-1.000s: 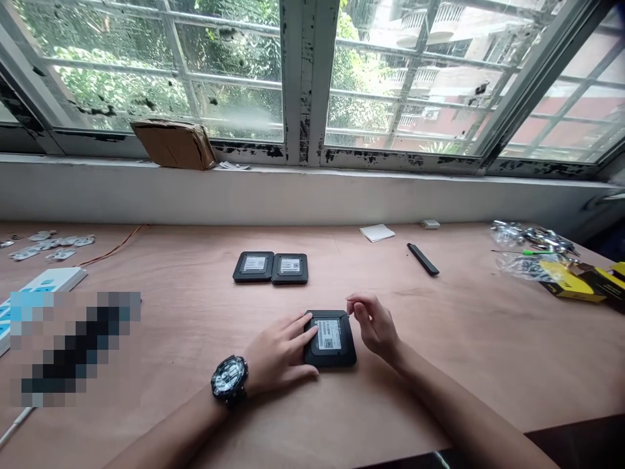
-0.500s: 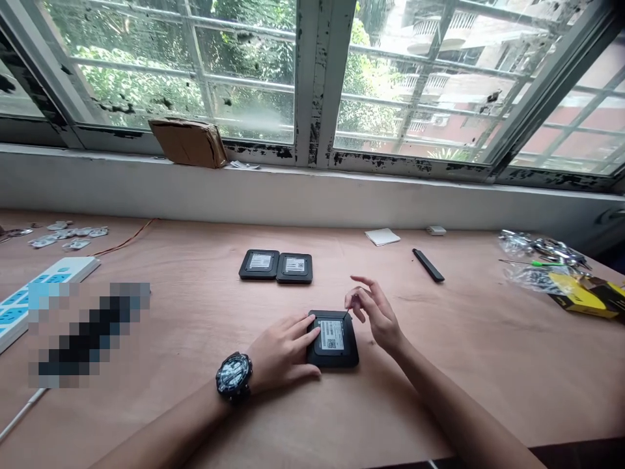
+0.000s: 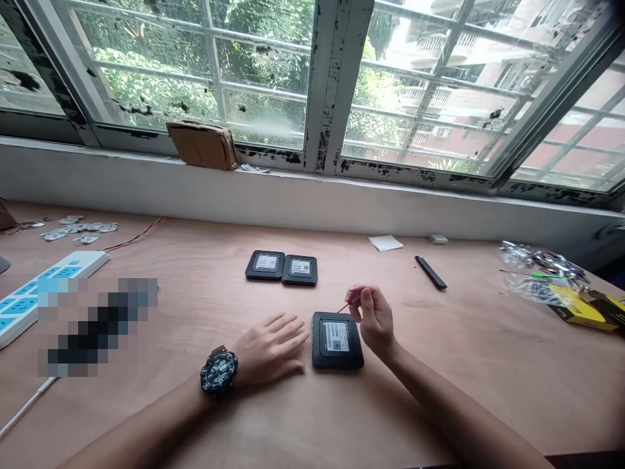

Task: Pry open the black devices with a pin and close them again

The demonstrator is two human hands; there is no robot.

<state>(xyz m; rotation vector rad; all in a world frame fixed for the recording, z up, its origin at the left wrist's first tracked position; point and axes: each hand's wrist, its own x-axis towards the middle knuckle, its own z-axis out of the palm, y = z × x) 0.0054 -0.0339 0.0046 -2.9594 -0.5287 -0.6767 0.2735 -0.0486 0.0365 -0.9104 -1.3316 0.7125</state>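
A flat black square device (image 3: 336,342) with a white printed label lies on the wooden table. Just left of it, my left hand (image 3: 271,348) rests flat, fingers extended, apart from the device and holding nothing. Over the device's far right corner, my right hand (image 3: 374,316) is closed around a thin screwdriver (image 3: 343,307). Its slim metal shaft points left and a bit down; most of the handle is hidden in the fingers, with a touch of red showing. Farther back, two similar black devices, one on the left (image 3: 265,265) and one on the right (image 3: 299,270), sit side by side.
A black strip (image 3: 430,273) and a white paper (image 3: 385,243) lie at the back right. Plastic bags (image 3: 532,286) and a yellow-black box (image 3: 583,309) are far right. At left stand a white power strip (image 3: 88,262) and several pale parts (image 3: 88,228).
My left hand has let go of the device and slid left onto the table. My right hand has lifted the screwdriver from the device's corner and tilted it flatter. The view has shifted slightly.
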